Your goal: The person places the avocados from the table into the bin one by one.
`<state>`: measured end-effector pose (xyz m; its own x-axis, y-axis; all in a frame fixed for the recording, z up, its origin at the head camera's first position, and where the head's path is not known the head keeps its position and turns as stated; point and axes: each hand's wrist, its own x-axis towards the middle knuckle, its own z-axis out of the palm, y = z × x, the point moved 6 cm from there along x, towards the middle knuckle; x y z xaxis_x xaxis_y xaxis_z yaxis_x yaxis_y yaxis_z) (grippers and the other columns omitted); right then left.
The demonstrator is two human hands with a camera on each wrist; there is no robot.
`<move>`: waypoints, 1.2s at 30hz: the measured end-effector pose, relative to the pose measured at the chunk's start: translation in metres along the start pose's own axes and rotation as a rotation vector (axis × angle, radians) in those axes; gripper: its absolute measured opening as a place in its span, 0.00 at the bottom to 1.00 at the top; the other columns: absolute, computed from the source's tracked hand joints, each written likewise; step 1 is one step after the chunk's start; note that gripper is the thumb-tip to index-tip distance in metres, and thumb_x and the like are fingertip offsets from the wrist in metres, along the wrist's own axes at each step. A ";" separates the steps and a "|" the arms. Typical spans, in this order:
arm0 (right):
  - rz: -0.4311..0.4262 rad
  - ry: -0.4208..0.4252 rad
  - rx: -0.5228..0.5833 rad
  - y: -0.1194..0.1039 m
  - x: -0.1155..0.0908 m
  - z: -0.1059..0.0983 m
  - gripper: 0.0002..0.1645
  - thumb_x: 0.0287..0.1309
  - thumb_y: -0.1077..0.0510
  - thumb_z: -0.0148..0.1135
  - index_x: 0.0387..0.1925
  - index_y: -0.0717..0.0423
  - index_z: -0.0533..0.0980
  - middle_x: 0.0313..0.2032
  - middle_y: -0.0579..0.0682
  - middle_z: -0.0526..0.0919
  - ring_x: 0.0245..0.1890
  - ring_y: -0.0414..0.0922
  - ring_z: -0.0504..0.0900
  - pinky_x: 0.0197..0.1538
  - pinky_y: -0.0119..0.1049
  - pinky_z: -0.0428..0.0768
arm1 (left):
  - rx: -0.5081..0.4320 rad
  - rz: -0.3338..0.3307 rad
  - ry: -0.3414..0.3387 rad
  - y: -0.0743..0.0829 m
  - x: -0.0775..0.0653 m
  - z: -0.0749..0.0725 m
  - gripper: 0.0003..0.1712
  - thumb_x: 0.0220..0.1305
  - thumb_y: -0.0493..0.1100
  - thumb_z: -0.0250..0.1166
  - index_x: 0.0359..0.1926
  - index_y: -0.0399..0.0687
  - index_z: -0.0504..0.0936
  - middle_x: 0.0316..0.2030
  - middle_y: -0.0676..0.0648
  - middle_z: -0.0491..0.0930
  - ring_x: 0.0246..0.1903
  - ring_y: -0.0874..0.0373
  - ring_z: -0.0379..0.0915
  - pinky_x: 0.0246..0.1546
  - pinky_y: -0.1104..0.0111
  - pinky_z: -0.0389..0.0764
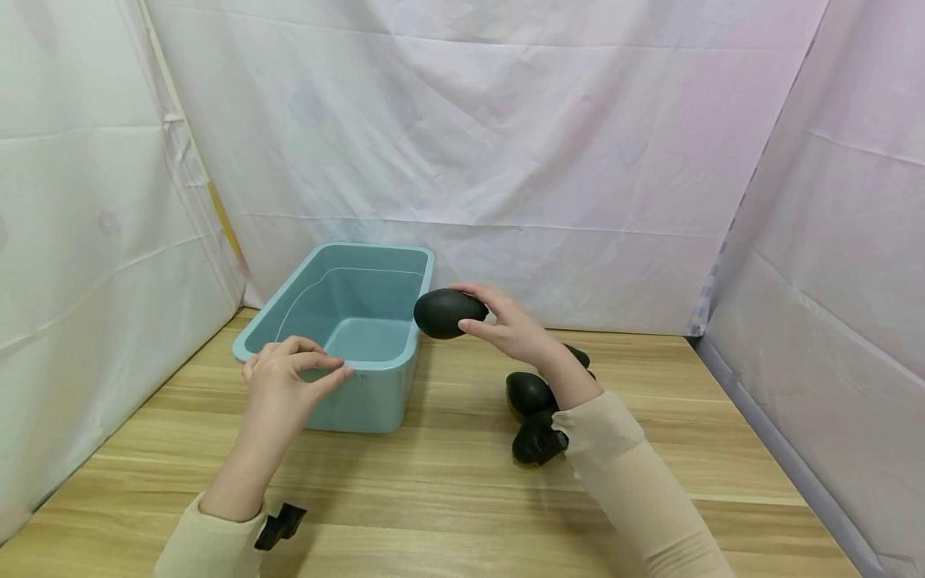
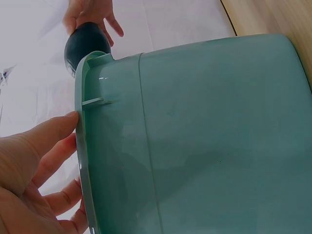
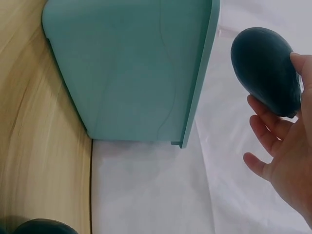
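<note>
My right hand (image 1: 506, 325) grips a smooth, dark, egg-shaped avocado (image 1: 442, 314), thumb on one side and fingers on the other. This avocado is raised beside the right rim of a blue-green plastic bin (image 1: 421, 353). In the right wrist view the avocado (image 3: 263, 68) tapers toward the palm. At the bin's front left, my left hand (image 1: 278, 381) has its fingers loosely extended, tips right at the rim. The left wrist view shows the thumb beside the bin's lip (image 2: 80, 141). Inside the bin, the visible floor is bare.
More dark avocados (image 1: 529, 393) lie on the wooden table (image 1: 448, 490) under my right forearm, partly hidden by it. A black camera mount (image 1: 280, 527) shows at my left wrist. White cloth (image 1: 506, 144) hangs behind the bin and along both sides.
</note>
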<state>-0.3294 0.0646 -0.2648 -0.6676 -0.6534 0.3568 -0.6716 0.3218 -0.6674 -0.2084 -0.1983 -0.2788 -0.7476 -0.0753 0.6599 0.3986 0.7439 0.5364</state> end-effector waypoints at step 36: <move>-0.041 0.002 -0.095 -0.017 0.025 0.020 0.30 0.65 0.51 0.59 0.67 0.46 0.65 0.60 0.49 0.70 0.61 0.50 0.58 0.54 0.55 0.64 | 0.002 0.000 0.004 0.000 0.000 0.000 0.09 0.40 0.36 0.80 0.27 0.43 0.89 0.32 0.48 0.77 0.38 0.49 0.65 0.51 0.37 0.48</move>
<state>-0.3275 0.0289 -0.2578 -0.6395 -0.6660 0.3840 -0.7257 0.3581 -0.5874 -0.2085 -0.1982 -0.2792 -0.7455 -0.0777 0.6620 0.3975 0.7454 0.5352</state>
